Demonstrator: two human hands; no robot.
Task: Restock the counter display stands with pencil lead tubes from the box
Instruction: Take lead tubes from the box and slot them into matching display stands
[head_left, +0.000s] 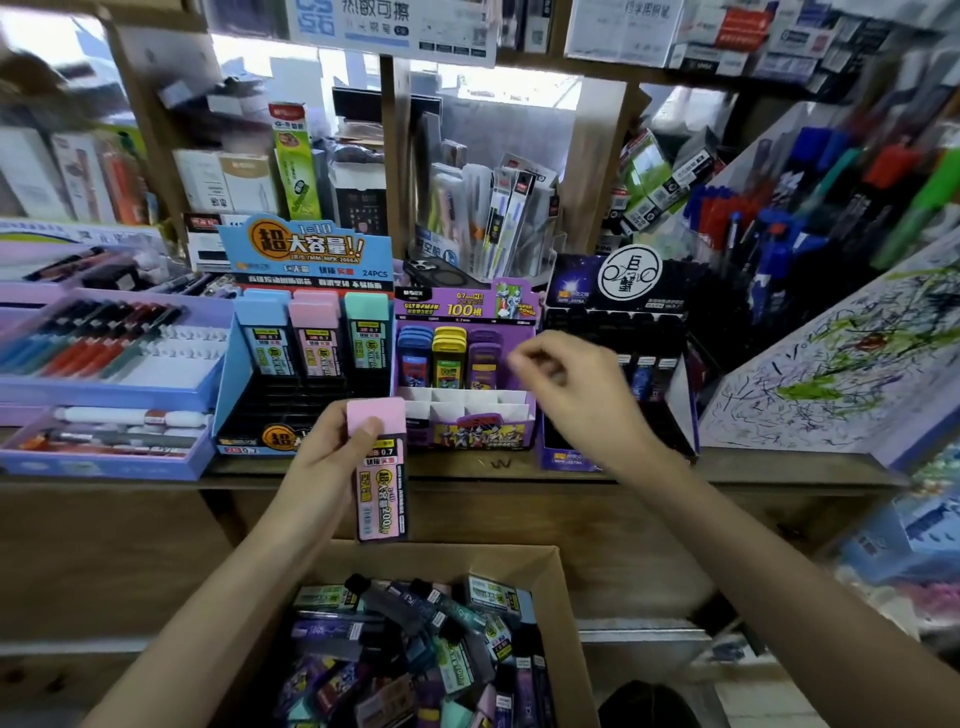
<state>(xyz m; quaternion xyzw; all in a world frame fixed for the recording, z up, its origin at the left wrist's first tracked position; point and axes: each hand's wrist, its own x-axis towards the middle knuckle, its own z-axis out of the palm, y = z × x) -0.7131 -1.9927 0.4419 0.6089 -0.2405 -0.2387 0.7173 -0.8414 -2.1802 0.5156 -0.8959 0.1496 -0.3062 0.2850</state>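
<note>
Cardboard box sat at bottom centre. Your left hand gripped a pink lead tube upright; your right hand, blurred, hovered at the purple stand, grip undeterminable.

A brown wooden post stands in the middle. Bright window light shines just right of it. The wooden tabletop lies below it.
</note>
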